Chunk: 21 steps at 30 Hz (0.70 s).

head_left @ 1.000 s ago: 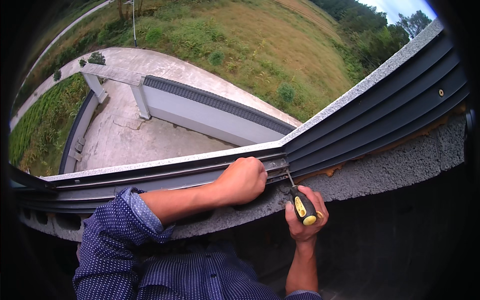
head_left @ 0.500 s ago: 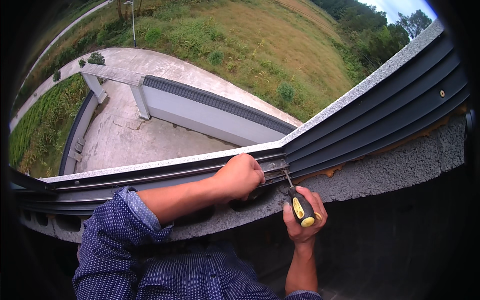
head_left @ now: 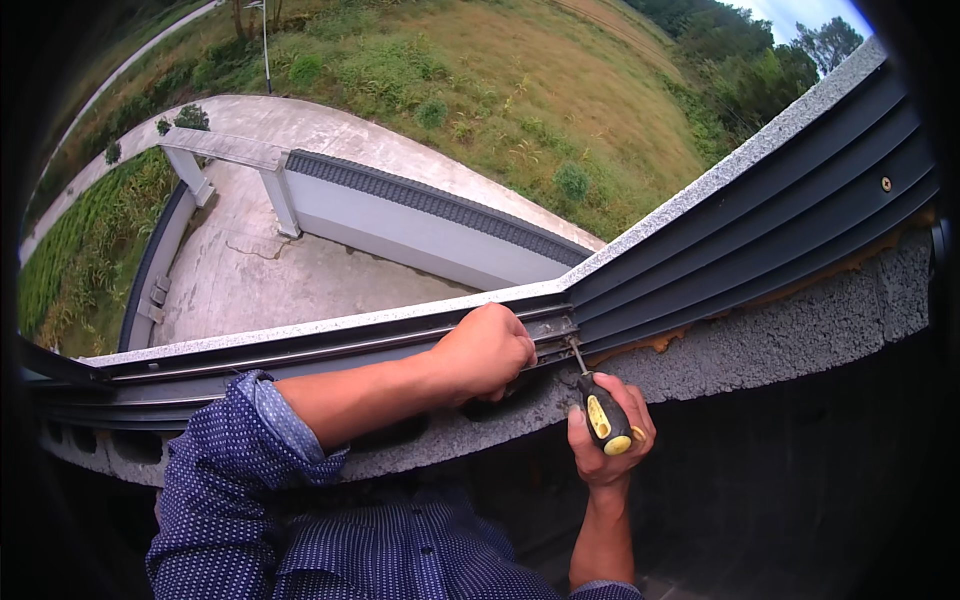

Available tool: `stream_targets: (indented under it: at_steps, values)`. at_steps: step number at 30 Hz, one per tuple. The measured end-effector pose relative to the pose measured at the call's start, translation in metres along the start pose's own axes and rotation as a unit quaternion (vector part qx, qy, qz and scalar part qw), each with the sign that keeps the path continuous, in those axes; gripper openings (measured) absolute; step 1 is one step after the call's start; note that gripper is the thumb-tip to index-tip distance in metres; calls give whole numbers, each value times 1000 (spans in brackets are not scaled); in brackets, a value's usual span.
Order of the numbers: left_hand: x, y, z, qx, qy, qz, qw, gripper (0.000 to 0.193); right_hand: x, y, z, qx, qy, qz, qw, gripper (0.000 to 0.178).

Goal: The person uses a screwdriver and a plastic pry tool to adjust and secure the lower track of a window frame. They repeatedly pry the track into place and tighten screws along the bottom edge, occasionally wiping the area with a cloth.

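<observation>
My right hand (head_left: 620, 428) is closed around a black and yellow screwdriver (head_left: 601, 415). The screwdriver's shaft points up and away, its tip at the inner corner of a dark metal window frame (head_left: 700, 260). My left hand (head_left: 485, 350) is closed in a fist-like grip over the frame's lower track (head_left: 290, 352), just left of that corner. Whatever its fingers hold, if anything, is hidden beneath the hand. Metal rails (head_left: 552, 335) show between the left hand and the screwdriver tip.
Rough grey blockwork (head_left: 780, 335) with hollow openings runs under the frame. A pale stone ledge (head_left: 720, 175) edges its outer side. A brass-coloured screw (head_left: 886, 184) sits in the right side. Far below are a paved yard (head_left: 270, 275), a white wall (head_left: 400, 230) and grass.
My left hand has shifted very slightly to the right and up along the track. The right hand and screwdriver stay almost where they were.
</observation>
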State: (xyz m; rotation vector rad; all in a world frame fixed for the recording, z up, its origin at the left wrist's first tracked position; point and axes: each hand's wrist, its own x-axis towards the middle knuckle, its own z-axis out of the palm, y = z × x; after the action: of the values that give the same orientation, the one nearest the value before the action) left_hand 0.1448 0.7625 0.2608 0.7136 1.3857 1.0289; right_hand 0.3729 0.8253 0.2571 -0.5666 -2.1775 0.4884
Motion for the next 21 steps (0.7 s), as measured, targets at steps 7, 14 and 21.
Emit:
stream_targets:
  at_steps: [7, 14, 21]
  values:
    - [12, 0, -9, -76, -15, -41, 996, 18, 0, 0, 0, -10, -3, 0, 1000, 47]
    - [18, -1, -14, -114, -18, -49, 992, 15, 0, 0, 1, -9, -3, -8, 1000, 47]
    - [12, 0, -14, -71, -24, -39, 996, 19, -1, -1, 0, -11, -5, -11, 1000, 47]
